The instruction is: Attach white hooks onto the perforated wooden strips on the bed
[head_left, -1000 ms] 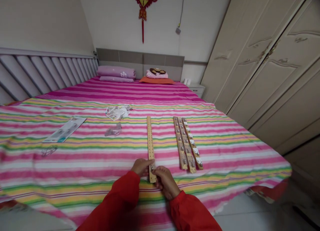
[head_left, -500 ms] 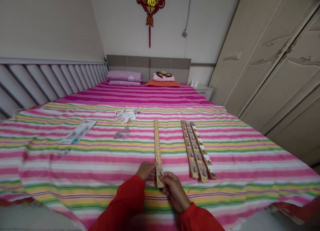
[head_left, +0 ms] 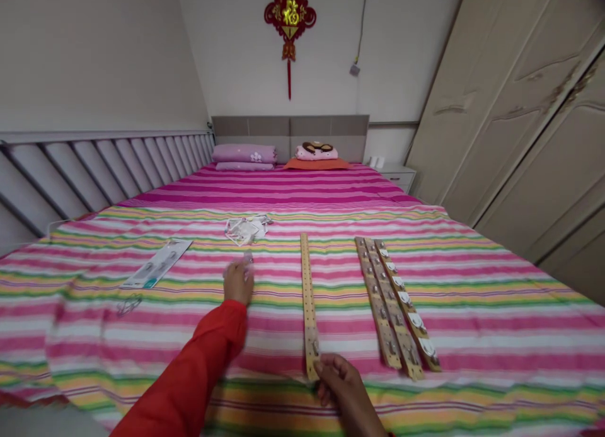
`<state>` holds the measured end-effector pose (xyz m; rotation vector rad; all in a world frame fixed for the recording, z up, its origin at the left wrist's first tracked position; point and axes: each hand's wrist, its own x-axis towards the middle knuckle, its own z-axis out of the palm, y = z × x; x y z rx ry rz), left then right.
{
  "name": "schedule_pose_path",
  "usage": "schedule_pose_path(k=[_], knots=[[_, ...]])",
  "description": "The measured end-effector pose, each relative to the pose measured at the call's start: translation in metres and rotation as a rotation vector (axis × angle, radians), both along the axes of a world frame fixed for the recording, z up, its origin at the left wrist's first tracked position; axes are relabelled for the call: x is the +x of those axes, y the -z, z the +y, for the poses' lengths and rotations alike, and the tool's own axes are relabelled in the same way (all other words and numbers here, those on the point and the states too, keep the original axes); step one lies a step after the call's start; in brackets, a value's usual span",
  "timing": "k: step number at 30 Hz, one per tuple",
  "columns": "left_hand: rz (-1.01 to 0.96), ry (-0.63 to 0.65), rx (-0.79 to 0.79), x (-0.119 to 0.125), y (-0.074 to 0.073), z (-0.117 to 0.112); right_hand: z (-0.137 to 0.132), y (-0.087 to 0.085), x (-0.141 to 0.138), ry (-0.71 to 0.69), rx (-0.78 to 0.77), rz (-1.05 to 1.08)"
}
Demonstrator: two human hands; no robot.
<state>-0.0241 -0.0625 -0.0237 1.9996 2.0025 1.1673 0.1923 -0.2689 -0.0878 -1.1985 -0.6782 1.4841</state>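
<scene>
A long pale wooden strip [head_left: 308,292] with rows of small holes lies lengthwise before me. Near its close end sits a clear plastic piece with a small metal hook [head_left: 316,347]. My right hand [head_left: 344,390] pinches that end between thumb and fingers, at the right edge. Farther off to the left, my left hand [head_left: 239,284] is down over a few clear plastic pieces [head_left: 248,258] on the cloth. Its fingertips are blurred and partly hidden, so their grip is unclear. On the right lie three more strips [head_left: 390,298], two with metal hooks and one with white round hooks.
A striped cloth [head_left: 189,336] covers the bed. Left of my hands are a packaged card of hooks [head_left: 158,263] and some thin clear pieces [head_left: 129,304]. Crumpled white packaging [head_left: 248,227] lies beyond. A railing [head_left: 118,169] runs along the left, a wardrobe [head_left: 520,122] along the right.
My left hand has let go of the wooden strip and moved left and away to the clear plastic pieces. My right hand stays at the strip's near end. The view has shifted slightly.
</scene>
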Motion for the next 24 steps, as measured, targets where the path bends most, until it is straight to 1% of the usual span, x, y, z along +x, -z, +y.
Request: schedule_pose_path(k=[3,5,9,10,12,14,17,20,24], knots=[[0.17,-0.106,-0.02,-0.002,0.005,0.01,-0.007,0.004,0.008,-0.047,-0.004,-0.03],[0.23,-0.121,-0.026,-0.003,0.009,0.011,-0.011,0.007,0.014,-0.053,0.001,-0.042],[0.174,-0.101,0.074,-0.009,0.018,0.008,-0.017,0.009,0.023,-0.03,0.005,-0.095],[0.147,-0.085,0.108,-0.011,0.02,0.005,-0.018,0.008,0.024,-0.016,0.002,-0.108],[0.088,-0.011,0.172,-0.014,0.024,-0.005,-0.018,0.005,0.026,0.024,0.003,-0.122],[0.018,0.095,0.237,-0.014,0.026,-0.02,-0.017,0.0,0.028,0.081,0.026,-0.127],[-0.114,0.251,0.317,-0.005,0.023,-0.053,-0.012,-0.013,0.027,0.135,0.09,-0.133],[-0.179,0.411,0.366,0.012,0.017,-0.091,-0.006,-0.031,0.024,0.106,0.157,-0.155],[-0.171,0.522,0.412,0.036,0.008,-0.132,0.001,-0.051,0.013,0.047,0.211,-0.126]])
